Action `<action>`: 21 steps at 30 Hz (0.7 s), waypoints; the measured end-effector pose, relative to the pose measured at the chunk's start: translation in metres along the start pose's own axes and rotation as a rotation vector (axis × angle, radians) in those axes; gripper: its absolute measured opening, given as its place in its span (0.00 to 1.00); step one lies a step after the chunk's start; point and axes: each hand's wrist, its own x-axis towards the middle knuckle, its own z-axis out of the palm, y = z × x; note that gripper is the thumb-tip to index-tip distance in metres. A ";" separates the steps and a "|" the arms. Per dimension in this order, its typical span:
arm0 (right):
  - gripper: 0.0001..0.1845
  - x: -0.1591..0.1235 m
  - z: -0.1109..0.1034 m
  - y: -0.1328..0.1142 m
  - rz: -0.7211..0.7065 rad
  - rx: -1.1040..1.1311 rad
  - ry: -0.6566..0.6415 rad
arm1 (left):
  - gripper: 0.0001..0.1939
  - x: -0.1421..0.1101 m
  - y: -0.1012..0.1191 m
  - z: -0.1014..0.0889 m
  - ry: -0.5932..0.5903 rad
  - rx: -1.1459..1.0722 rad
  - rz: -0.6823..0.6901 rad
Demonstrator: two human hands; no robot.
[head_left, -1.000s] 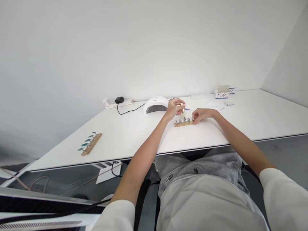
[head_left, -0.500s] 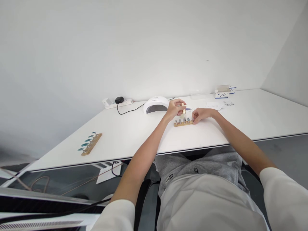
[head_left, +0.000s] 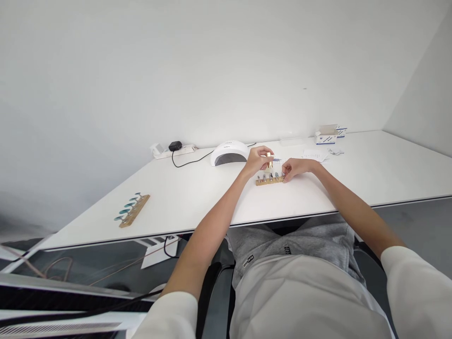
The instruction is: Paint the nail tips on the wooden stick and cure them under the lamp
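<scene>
My left hand (head_left: pixel 259 160) is closed around a shiny gold nail polish cap (head_left: pixel 270 159), held upright just above and behind a small wooden nail stand (head_left: pixel 267 181). What lies under the cap is too small to make out clearly. Several pale grey nail tips (head_left: pixel 270 177) stand in a row on that stand. My right hand (head_left: pixel 294 167) pinches the stand's right end, its fingertips partly hiding the last nail tip. A second wooden stand (head_left: pixel 136 212) with teal nail tips (head_left: pixel 129 205) sits apart at the table's left.
A white nail lamp (head_left: pixel 229 151) stands behind my left hand. A black power adapter (head_left: pixel 175 146) sits on a power strip (head_left: pixel 189 149), trailing a cable. White boxes (head_left: pixel 325 137), a paper sheet (head_left: pixel 315 155) and a small plastic wrapper (head_left: pixel 335 151) lie at the back right.
My left hand and the gold cap have shifted very slightly, with the cap a little more to the right. My right hand stays at the stand's end.
</scene>
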 end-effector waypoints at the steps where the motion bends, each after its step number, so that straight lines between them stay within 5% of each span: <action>1: 0.25 0.000 0.000 0.000 0.001 0.003 -0.003 | 0.09 0.000 0.000 0.000 0.006 0.005 -0.002; 21: 0.26 -0.003 0.000 -0.004 0.015 -0.020 0.010 | 0.08 0.001 0.001 -0.003 0.134 0.043 0.004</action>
